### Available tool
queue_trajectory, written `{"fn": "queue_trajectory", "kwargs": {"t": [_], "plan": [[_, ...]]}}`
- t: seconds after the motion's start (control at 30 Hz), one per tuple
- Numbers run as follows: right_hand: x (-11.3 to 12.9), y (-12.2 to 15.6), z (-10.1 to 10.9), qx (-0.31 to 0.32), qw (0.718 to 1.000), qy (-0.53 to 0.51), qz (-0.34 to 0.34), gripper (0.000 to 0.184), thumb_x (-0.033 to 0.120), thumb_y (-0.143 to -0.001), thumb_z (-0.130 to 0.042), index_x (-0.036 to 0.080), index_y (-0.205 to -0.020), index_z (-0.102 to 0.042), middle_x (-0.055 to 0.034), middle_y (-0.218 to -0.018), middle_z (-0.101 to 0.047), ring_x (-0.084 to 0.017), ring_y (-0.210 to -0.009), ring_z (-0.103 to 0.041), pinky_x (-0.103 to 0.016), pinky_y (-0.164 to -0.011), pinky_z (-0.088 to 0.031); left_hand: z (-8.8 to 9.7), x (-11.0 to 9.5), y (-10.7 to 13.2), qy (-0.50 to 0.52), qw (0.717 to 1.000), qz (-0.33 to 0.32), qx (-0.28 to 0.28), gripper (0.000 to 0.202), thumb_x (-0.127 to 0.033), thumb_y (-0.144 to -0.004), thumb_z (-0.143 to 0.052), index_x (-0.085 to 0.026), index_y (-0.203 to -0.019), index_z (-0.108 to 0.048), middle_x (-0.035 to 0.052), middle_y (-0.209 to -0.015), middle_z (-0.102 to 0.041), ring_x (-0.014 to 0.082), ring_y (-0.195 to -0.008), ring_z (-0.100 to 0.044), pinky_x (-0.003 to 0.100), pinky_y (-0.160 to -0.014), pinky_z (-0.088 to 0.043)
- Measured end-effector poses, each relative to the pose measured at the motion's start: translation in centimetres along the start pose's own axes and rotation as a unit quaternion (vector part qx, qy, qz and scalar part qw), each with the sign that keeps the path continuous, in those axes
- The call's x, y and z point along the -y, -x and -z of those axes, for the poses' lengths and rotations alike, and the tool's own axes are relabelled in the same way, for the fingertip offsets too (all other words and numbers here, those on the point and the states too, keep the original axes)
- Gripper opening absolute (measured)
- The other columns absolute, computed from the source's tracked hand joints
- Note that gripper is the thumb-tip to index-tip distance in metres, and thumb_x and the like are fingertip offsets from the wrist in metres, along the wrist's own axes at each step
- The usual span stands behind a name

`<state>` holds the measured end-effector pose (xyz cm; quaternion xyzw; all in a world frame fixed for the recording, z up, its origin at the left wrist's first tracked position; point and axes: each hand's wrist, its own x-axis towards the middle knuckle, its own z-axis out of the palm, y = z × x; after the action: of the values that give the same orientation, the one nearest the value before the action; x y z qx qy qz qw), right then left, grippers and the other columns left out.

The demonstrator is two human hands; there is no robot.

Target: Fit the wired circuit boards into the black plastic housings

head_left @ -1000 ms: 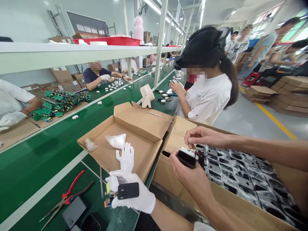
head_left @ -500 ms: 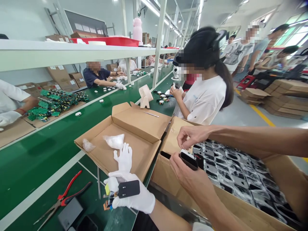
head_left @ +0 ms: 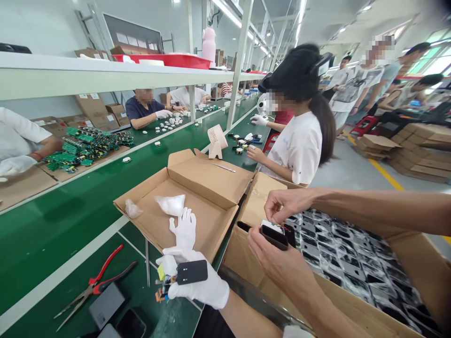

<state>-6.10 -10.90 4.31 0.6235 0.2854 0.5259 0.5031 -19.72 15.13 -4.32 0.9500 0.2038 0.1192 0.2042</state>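
Observation:
My right hand (head_left: 211, 291), in a white glove, is closed at the lower middle. It holds a flat black plastic cover (head_left: 192, 272) with a small circuit board (head_left: 163, 285) showing at its left end. My left hand is out of view. Just beyond, a white glove (head_left: 183, 228) with spread fingers rests in a shallow cardboard box (head_left: 141, 220); no arm shows behind it. Red-handled pliers (head_left: 97, 277), tweezers (head_left: 147, 263) and a grey box (head_left: 106, 304) lie left of my hand.
A co-worker's bare hands (head_left: 269, 256) hold a black device (head_left: 274, 237) at the right. Below is a carton of plastic-wrapped black items (head_left: 338, 253). Another person (head_left: 296, 141) sits beyond. Green circuit boards (head_left: 82, 145) are heaped across the green bench (head_left: 63, 206). A white shelf (head_left: 105, 77) runs above.
The view has shifted slightly, while my gloved hand keeps its hold on the black cover. The co-worker's fingers have moved on the device. The person beyond has lowered one hand to the bench.

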Motion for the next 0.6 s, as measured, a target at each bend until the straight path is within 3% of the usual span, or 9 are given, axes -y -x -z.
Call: {"fn": "queue_trajectory", "kwargs": {"t": [0.07,0.13,0.2,0.23,0.27,0.33,0.47,0.53,0.6], "plan": [[0.3,0.3,0.0,0.019,0.999,-0.022,0.037,0.046,-0.011,-0.061,-0.061,0.022,-0.093,-0.062,0.0060,-0.097,-0.062,-0.001,-0.107,-0.058,-0.007,-0.092,-0.051,-0.1,0.2,-0.1,-0.010,1.000,-0.008,-0.004,0.048,-0.029,-0.090,-0.025,-0.034,-0.128,-0.055,0.0064,-0.075,-0.070,0.0216,-0.039,-0.058,0.025,-0.029,-0.036],[0.7,0.5,-0.1,0.019,0.999,0.032,0.038,0.046,-0.007,-0.063,-0.061,0.023,-0.098,-0.062,0.0063,-0.100,-0.062,0.000,-0.110,-0.057,-0.006,-0.093,-0.050,-0.1,0.2,-0.1,-0.017,1.000,-0.015,-0.008,0.046,-0.030,-0.089,-0.029,-0.037,-0.126,-0.055,0.0057,-0.073,-0.069,0.0225,-0.039,-0.058,0.027,-0.028,-0.036],[1.0,0.5,-0.1,0.013,0.983,0.176,0.045,0.042,0.000,-0.070,-0.060,0.022,-0.105,-0.059,0.0056,-0.105,-0.060,0.002,-0.113,-0.055,-0.004,-0.097,-0.048,-0.1,0.3,-0.1,-0.022,0.999,-0.023,-0.016,0.044,-0.031,-0.088,-0.033,-0.040,-0.124,-0.056,0.0048,-0.071,-0.068,0.0239,-0.042,-0.059,0.028,-0.029,-0.038],[1.1,0.4,0.0,0.019,0.962,0.269,0.053,0.038,0.006,-0.074,-0.059,0.021,-0.109,-0.057,0.0048,-0.109,-0.059,0.003,-0.114,-0.054,-0.003,-0.098,-0.047,0.0,0.3,0.0,-0.024,0.999,-0.026,-0.020,0.042,-0.032,-0.088,-0.034,-0.041,-0.122,-0.057,0.0044,-0.070,-0.068,0.0245,-0.044,-0.060,0.029,-0.030,-0.039],[1.1,0.2,0.0,0.033,0.928,0.366,0.060,0.036,0.013,-0.078,-0.058,0.019,-0.113,-0.055,0.0039,-0.113,-0.058,0.005,-0.114,-0.054,-0.001,-0.099,-0.046,0.1,0.2,0.2,-0.026,0.999,-0.029,-0.025,0.041,-0.033,-0.089,-0.034,-0.042,-0.121,-0.058,0.0041,-0.070,-0.067,0.0248,-0.047,-0.061,0.030,-0.031,-0.041],[1.2,-0.3,0.1,0.063,0.836,0.540,0.074,0.037,0.029,-0.084,-0.054,0.015,-0.119,-0.050,0.0028,-0.118,-0.057,0.008,-0.114,-0.053,0.002,-0.100,-0.044,0.3,0.1,0.9,-0.029,0.998,-0.031,-0.036,0.037,-0.035,-0.091,-0.036,-0.040,-0.120,-0.058,0.0044,-0.073,-0.067,0.0238,-0.054,-0.063,0.031,-0.036,-0.045],[0.7,-1.4,-0.2,0.053,0.652,0.748,0.114,0.046,0.046,-0.089,-0.040,0.012,-0.117,-0.054,0.0040,-0.121,-0.056,0.014,-0.118,-0.049,0.007,-0.104,-0.037,0.5,-0.7,3.6,-0.026,0.998,-0.026,-0.053,0.031,-0.039,-0.092,-0.047,-0.029,-0.119,-0.058,0.0061,-0.093,-0.066,0.0173,-0.078,-0.064,0.029,-0.060,-0.055],[0.2,-1.7,-0.6,0.027,0.591,0.797,0.122,0.045,0.046,-0.090,-0.039,0.014,-0.116,-0.056,0.0050,-0.122,-0.056,0.014,-0.121,-0.046,0.006,-0.105,-0.035,0.4,-1.3,5.0,-0.024,0.998,-0.020,-0.060,0.028,-0.041,-0.091,-0.051,-0.026,-0.113,-0.060,0.0062,-0.101,-0.064,0.0153,-0.088,-0.062,0.027,-0.070,-0.055],[-0.4,-1.9,-0.9,0.015,0.551,0.827,0.115,0.045,0.048,-0.089,-0.041,0.017,-0.119,-0.055,0.0060,-0.123,-0.055,0.012,-0.125,-0.044,0.002,-0.106,-0.037,0.3,-1.8,5.8,-0.023,0.997,-0.012,-0.071,0.025,-0.041,-0.089,-0.053,-0.026,-0.107,-0.062,0.0062,-0.106,-0.063,0.0141,-0.091,-0.061,0.026,-0.074,-0.054]]}}
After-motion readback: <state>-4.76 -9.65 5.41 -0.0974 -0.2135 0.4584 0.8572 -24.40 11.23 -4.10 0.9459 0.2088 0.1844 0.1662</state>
